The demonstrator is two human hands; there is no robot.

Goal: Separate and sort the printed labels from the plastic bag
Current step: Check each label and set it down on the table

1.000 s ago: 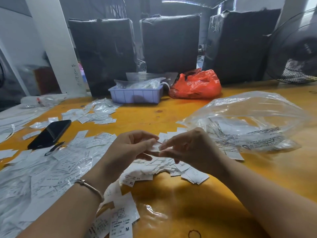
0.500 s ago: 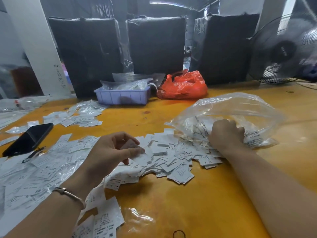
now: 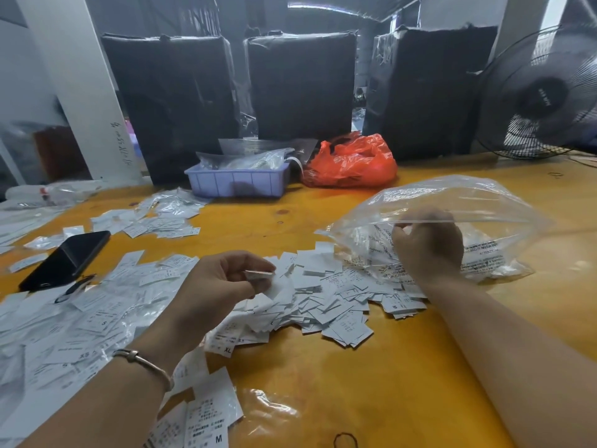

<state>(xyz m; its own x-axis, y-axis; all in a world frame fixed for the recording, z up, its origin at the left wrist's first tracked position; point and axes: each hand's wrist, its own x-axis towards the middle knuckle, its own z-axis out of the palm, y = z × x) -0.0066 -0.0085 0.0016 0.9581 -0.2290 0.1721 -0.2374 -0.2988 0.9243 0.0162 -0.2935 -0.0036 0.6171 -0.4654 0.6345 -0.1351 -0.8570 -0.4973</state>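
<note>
Pinching a small stack of labels (image 3: 258, 274) in my left hand (image 3: 216, 286), thumb and fingertips curled round it; stack lies flat, long axis running left-right, free end pointing right toward the bag. My right hand (image 3: 428, 245) is inside the mouth of the clear plastic bag (image 3: 452, 202), fingers curled; whether they grip labels I cannot tell through the film. Bag lies on its side on the yellow table (image 3: 387, 383), mouth facing left toward me, long axis left-right. Loose label pile (image 3: 329, 305) spills from the mouth between my hands. Sorted labels (image 3: 74, 324) spread at left, beside a black phone (image 3: 68, 258).
</note>
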